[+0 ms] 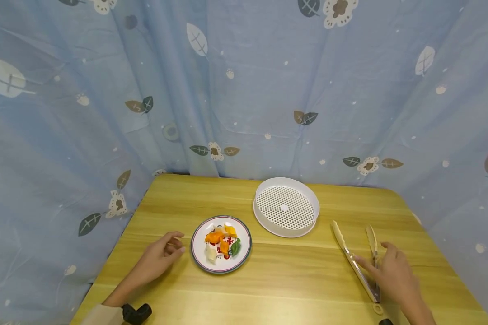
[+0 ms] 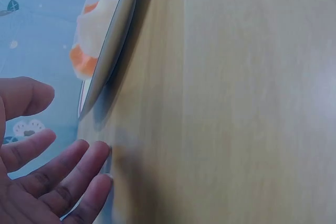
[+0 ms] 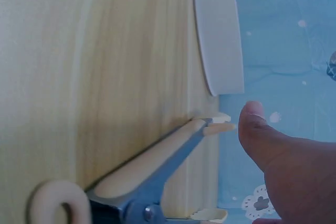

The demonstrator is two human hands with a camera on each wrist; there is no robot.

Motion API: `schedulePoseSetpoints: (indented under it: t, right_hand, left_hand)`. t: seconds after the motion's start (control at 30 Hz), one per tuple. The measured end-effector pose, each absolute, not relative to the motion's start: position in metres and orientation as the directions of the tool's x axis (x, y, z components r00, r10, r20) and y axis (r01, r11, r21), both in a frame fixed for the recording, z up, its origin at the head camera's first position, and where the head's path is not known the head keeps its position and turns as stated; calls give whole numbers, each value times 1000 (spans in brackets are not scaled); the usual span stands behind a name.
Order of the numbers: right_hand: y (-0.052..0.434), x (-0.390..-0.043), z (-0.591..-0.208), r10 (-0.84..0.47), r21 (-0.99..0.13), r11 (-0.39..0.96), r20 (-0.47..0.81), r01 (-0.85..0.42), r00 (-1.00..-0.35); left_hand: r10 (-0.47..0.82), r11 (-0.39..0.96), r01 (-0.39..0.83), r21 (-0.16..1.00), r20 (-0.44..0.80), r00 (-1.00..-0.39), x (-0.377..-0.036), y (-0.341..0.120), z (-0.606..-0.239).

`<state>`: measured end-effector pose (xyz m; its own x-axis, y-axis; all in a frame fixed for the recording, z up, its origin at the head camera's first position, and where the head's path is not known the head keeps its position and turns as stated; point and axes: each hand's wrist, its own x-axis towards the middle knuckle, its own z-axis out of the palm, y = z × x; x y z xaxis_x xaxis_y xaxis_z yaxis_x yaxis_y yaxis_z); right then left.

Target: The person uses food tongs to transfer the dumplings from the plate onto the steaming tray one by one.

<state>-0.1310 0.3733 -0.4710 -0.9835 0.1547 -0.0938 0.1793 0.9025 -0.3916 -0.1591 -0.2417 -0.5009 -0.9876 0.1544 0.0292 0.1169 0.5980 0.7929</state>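
Note:
My left hand (image 1: 158,258) hovers beside the plate (image 1: 223,267), fingers loosely bent and holding nothing. In the left wrist view its fingers (image 2: 65,187) spread below the plate's edge (image 2: 118,40). On the plate lie several dumpling-shaped pieces in orange (image 1: 214,237), yellow (image 1: 230,230), white and green (image 1: 236,247). My right hand (image 1: 396,276) is over the tongs (image 1: 359,273), which lie spread on the table with pale tips pointing away. Its thumb (image 3: 257,129) is extended and apart from the tongs' tips in the right wrist view. The other right fingers are mostly hidden there.
A round white basket with a perforated floor (image 1: 293,231) stands toward the table's back, between plate and tongs. The wooden table (image 1: 284,284) has a rounded back right corner. A blue patterned curtain (image 1: 260,90) hangs behind and along the sides.

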Motion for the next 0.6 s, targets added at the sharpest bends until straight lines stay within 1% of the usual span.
schedulePoseSetpoints:
  t: [0.13,0.23,0.43,0.6]
  right_hand:
    - [371,-132,-478,163,-387,901,-114,195,-980]
    - [370,-133,-483,152,-380,906,-113,184,-982]
    - [369,-132,-497,147,-374,912,-91,171,-985]
    - [366,-131,-502,182,-377,904,-91,203,-979]
  left_hand:
    - [137,579,76,812,-5,-991,-160,-237,-506]
    - [129,555,54,830,-22,-991,-161,-233,-507]
    - [130,530,42,847,-33,-991,-162,-226,-509]
    - [121,524,23,852,-48,-991,-164,-223,-513]
